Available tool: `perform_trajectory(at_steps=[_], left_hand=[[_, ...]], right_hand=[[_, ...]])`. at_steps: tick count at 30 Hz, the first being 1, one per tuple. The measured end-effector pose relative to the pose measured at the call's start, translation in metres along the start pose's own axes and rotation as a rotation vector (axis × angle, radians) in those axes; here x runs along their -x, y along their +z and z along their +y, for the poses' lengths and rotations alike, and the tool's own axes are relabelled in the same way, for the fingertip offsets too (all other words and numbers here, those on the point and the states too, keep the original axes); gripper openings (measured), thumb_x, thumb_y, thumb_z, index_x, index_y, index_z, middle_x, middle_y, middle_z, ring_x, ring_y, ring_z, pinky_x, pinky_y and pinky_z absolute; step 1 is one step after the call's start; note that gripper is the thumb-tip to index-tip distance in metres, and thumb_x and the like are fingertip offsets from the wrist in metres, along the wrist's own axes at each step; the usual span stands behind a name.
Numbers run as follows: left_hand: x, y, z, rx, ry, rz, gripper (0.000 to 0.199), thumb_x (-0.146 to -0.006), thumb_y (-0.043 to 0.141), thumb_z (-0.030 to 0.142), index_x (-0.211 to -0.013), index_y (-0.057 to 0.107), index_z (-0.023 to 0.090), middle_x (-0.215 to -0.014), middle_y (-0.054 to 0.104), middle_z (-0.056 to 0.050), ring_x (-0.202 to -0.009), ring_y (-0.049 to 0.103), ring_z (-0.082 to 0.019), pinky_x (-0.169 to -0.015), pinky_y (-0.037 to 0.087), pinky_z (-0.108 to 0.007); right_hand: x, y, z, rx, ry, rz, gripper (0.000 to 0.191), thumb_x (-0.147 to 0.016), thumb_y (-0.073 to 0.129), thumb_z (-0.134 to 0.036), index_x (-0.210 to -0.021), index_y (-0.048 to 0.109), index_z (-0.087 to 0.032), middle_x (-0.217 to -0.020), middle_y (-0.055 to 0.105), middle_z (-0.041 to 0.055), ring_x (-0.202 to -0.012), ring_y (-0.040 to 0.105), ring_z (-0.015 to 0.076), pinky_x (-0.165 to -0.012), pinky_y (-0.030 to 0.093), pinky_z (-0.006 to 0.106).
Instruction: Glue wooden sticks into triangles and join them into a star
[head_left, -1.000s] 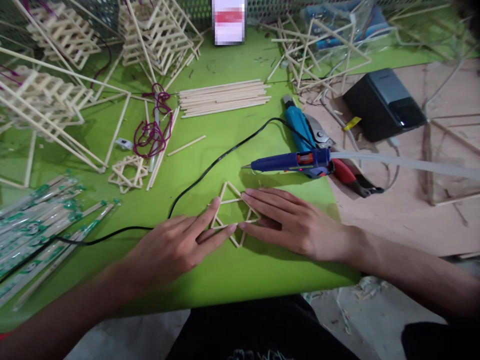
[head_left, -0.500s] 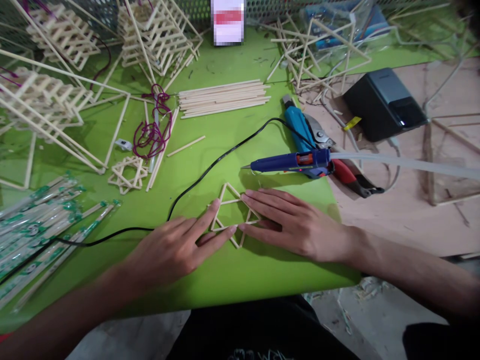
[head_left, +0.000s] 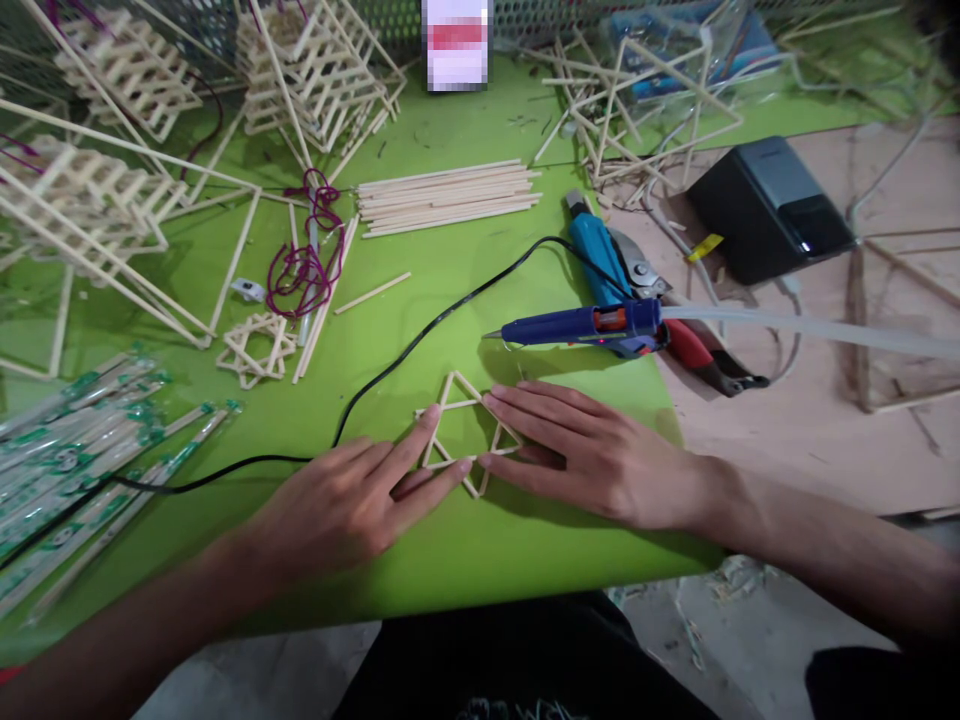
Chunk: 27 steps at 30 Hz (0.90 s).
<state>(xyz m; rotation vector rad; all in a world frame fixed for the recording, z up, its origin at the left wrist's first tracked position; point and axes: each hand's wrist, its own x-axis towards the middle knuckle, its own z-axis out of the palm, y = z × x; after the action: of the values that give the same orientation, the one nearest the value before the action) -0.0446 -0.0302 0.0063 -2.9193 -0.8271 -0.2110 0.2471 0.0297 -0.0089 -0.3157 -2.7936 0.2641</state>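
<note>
A six-pointed star of thin wooden sticks (head_left: pixel 459 405) lies flat on the green table in front of me. My left hand (head_left: pixel 349 500) rests at its left side, with the index fingertip and thumb stretched out onto the sticks. From the right, my right hand (head_left: pixel 600 450) lies flat, its fingertips on the star's upper right and lower sticks. Neither hand is closed round anything. Just beyond the star is a blue glue gun (head_left: pixel 577 325), its nozzle pointing left and a clear glue stick out of its back.
Behind lie a bundle of sticks (head_left: pixel 450 195), purple string (head_left: pixel 300 275) and a smaller star (head_left: pixel 256 350). Stick frames (head_left: pixel 311 80) stand back left, above wrapped chopsticks (head_left: pixel 82 460). A black cable (head_left: pixel 405 350) crosses the table. Right are a teal cutter (head_left: pixel 596 250), pliers (head_left: pixel 697 355) and a black box (head_left: pixel 772 210).
The star and both hands have shifted very slightly toward me. My fingertips stay on the sticks.
</note>
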Motion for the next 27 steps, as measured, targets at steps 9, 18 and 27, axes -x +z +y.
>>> perform_trajectory(at_steps=[9,18,27], left_hand=[[0.0018,-0.0007,-0.0005,-0.026,0.015,-0.009,0.045,-0.099,0.044,0.008,-0.143,0.052,0.016,-0.132,0.061,-0.026,-0.073,0.069,-0.019,-0.066,0.058,-0.034],[0.004,0.0005,0.0003,-0.03,0.03,-0.005,0.048,-0.097,0.045,0.005,-0.144,0.051,0.017,-0.13,0.063,-0.024,-0.073,0.067,-0.018,-0.066,0.058,-0.034],[0.0046,-0.0003,0.001,-0.024,0.026,-0.025,0.048,-0.098,0.044,0.008,-0.145,0.05,0.015,-0.137,0.058,-0.026,-0.075,0.068,-0.019,-0.067,0.058,-0.035]], right_hand=[[0.0003,-0.0004,-0.0008,0.013,-0.001,0.003,0.04,-0.096,0.051,-0.007,-0.134,0.059,-0.017,-0.143,0.054,0.0226,-0.146,0.035,0.0317,-0.111,0.048,0.05],[0.001,0.0008,-0.0025,0.016,0.013,0.011,0.042,-0.095,0.055,-0.008,-0.135,0.058,-0.019,-0.146,0.052,0.0196,-0.146,0.037,0.0298,-0.112,0.047,0.049],[0.0009,-0.0002,-0.002,0.02,0.007,0.002,0.041,-0.095,0.056,-0.009,-0.135,0.058,-0.019,-0.146,0.052,0.02,-0.145,0.038,0.0304,-0.111,0.048,0.049]])
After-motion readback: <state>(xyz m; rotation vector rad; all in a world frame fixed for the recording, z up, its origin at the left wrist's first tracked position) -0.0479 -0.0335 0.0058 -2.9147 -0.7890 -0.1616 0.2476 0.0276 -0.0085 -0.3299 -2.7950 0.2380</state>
